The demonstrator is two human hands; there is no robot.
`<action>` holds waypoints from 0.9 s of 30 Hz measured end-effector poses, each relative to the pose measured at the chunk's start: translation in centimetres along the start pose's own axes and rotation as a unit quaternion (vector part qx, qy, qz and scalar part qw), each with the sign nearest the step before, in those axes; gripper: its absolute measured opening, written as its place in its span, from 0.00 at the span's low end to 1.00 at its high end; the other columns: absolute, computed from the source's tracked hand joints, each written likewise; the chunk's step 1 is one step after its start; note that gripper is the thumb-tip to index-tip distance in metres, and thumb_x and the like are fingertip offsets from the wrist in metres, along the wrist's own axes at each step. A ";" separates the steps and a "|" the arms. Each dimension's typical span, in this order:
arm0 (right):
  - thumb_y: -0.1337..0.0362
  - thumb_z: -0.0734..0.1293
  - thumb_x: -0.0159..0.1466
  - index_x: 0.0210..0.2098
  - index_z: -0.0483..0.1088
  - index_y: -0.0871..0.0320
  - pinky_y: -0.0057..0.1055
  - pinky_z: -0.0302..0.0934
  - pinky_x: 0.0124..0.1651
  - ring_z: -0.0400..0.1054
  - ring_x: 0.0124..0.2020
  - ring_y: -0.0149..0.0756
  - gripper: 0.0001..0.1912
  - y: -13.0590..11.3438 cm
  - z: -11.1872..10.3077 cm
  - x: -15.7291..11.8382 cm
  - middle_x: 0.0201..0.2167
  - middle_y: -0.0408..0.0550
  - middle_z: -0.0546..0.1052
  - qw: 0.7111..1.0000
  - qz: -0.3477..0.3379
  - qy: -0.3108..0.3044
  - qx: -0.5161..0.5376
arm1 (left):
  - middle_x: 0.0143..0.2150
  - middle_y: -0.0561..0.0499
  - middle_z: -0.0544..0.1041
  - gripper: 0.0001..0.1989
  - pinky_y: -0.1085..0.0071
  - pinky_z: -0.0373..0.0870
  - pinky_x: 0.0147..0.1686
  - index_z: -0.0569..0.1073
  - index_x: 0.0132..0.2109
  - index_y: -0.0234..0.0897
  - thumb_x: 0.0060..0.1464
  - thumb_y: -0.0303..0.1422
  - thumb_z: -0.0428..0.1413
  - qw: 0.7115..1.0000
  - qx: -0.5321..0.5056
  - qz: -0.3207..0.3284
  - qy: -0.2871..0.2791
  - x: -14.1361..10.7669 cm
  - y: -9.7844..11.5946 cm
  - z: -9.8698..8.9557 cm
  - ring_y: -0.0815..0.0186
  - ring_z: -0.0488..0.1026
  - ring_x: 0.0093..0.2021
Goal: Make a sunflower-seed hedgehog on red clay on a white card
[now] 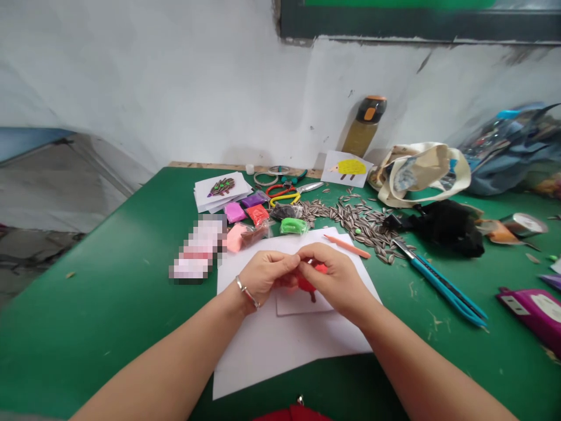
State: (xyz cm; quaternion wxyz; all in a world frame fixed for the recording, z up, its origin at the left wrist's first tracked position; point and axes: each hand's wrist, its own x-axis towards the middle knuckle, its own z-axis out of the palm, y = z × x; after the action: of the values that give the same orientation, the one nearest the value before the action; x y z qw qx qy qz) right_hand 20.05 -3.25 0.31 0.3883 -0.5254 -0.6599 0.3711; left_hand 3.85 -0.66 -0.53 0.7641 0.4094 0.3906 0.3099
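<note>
My left hand (267, 272), with a silver bracelet at its wrist, and my right hand (339, 278) meet fingertip to fingertip. Both are closed in a pinch, and whatever lies between the fingertips is too small or hidden to make out. Just below them, a red clay shape (307, 283) with a short brown leg shows on a small white card (298, 306). My fingers hide much of that shape. Under the card lie larger white sheets of paper (272, 351). An orange clay tool (347, 246) rests at the sheets' upper edge.
Packets of coloured clay, such as a green one (293, 226), and scissors (298, 193) lie beyond the paper. Sunflower seeds (362, 222) are spread behind my right hand. A blue utility knife (442, 283) lies to the right. A bottle (363, 126) and hedgehog card (346, 168) stand behind.
</note>
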 end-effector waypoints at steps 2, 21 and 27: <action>0.69 0.63 0.59 0.33 0.72 0.54 0.30 0.62 0.38 0.69 0.35 0.32 0.07 0.0 0.0 -0.1 0.32 0.42 0.75 1.000 0.002 0.002 -0.003 | 0.24 0.45 0.77 0.20 0.73 0.66 0.26 0.78 0.29 0.27 0.41 0.45 0.66 1.000 -0.002 -0.002 0.002 0.0 0.0 0.0 0.69 0.71 0.23; 0.65 0.63 0.60 0.28 0.69 0.56 0.31 0.56 0.34 0.65 0.32 0.34 0.06 -0.9 -1.6 -0.7 0.28 0.44 0.72 0.966 -0.030 -0.120 -0.227 | 0.26 0.50 0.76 0.16 0.77 0.67 0.25 0.76 0.29 0.31 0.37 0.39 0.69 0.991 -0.056 0.004 0.122 0.5 0.2 -0.8 0.74 0.69 0.23; 0.65 0.65 0.59 0.33 0.67 0.58 0.33 0.53 0.37 0.64 0.37 0.38 0.04 -1.5 0.7 -2.3 0.35 0.48 0.72 0.882 -0.175 -0.242 -0.364 | 0.28 0.49 0.76 0.17 0.77 0.67 0.26 0.77 0.31 0.31 0.39 0.41 0.68 0.990 -0.046 0.017 0.135 0.7 -0.1 -1.1 0.75 0.69 0.23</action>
State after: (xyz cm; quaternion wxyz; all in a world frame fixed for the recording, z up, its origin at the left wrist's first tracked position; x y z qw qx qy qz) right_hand 19.14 -5.82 1.10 0.0564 -0.4002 -0.9030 0.1461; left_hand 3.33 0.28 -1.23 0.7169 0.3347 0.4689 0.3926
